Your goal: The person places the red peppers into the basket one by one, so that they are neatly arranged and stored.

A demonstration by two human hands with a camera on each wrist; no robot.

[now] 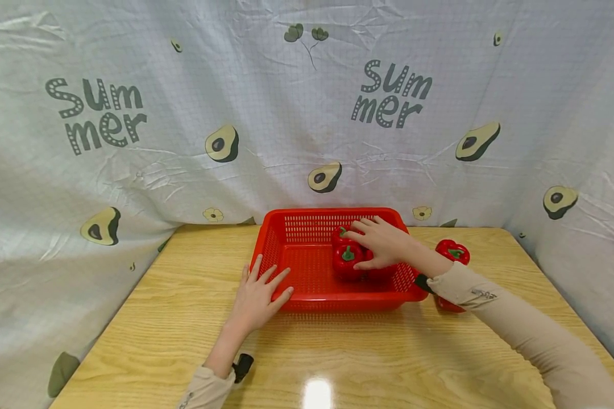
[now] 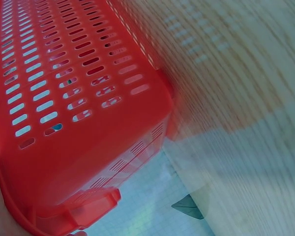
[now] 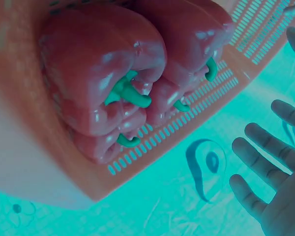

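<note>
A red plastic basket with slotted sides stands on the table. My left hand rests on its left front corner, fingers spread over the rim; in the left wrist view only the edge of that hand shows beside the basket wall. Inside, at the right end, several glossy red bell peppers with green stems sit close together. Above them is my right hand, its fingers extended and holding nothing. The right wrist view shows these fingers apart from the peppers.
Right of the basket, a red bell pepper lies on the wooden table. Another red pepper is partly hidden under my right sleeve. A white cloth with avocado prints hangs behind and beside the table.
</note>
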